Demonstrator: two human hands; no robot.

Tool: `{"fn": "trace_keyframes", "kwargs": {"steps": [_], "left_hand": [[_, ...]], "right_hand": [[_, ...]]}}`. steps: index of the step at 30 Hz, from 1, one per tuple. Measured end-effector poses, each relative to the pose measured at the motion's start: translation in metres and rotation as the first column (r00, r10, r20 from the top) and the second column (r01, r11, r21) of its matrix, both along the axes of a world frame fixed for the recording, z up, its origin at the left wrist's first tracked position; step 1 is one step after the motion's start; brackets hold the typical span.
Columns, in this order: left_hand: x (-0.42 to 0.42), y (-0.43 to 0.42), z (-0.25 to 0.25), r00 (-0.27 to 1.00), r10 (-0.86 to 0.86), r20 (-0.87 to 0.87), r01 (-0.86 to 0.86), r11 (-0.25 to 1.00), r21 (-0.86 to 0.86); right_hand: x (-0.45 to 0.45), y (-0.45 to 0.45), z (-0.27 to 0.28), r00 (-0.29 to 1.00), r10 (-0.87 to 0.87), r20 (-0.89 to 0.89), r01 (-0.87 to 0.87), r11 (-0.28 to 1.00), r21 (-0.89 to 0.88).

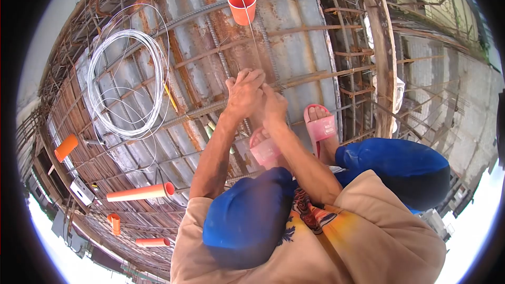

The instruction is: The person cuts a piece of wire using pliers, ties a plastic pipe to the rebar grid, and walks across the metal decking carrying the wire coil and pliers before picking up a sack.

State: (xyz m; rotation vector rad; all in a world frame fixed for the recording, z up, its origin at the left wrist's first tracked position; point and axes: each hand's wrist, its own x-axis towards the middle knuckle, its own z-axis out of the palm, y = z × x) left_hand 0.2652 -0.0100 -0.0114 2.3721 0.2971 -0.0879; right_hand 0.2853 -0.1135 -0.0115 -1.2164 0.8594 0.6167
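A short orange pipe piece point(242, 14) stands on the rebar mesh at the top middle. A thin wire point(252, 32) crosses its mouth and runs down to my two hands, which are close together over the mesh. My left hand point(245, 93) is closed, its fingers bent around the wire's near end. Right beside it, my right hand point(274, 107) is also closed, with its fingertips against the left hand at the wire. The exact grip is hidden between the fingers.
A coil of pale wire point(93, 81) lies on the mesh to the left. Rusty rebar point(310, 29) crosses over corrugated metal sheets point(286, 10). An orange pipe point(138, 193) and several shorter pieces lie lower left. A wooden post point(386, 47) stands right. My pink sandals point(322, 128) rest on the bars.
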Motion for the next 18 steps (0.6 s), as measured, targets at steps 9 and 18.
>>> {"fn": "trace_keyframes", "kwargs": {"steps": [9,18], "left_hand": [[0.000,-0.007,-0.006,0.998,0.066,0.013,-0.065,0.996,-0.062],[0.010,-0.001,0.002,0.985,0.002,-0.170,-0.012,0.998,-0.061]], "right_hand": [[0.003,-0.002,0.003,1.000,0.022,-0.018,-0.022,0.999,-0.028],[-0.001,-0.002,-0.003,1.000,0.002,0.023,-0.002,1.000,-0.022]]}}
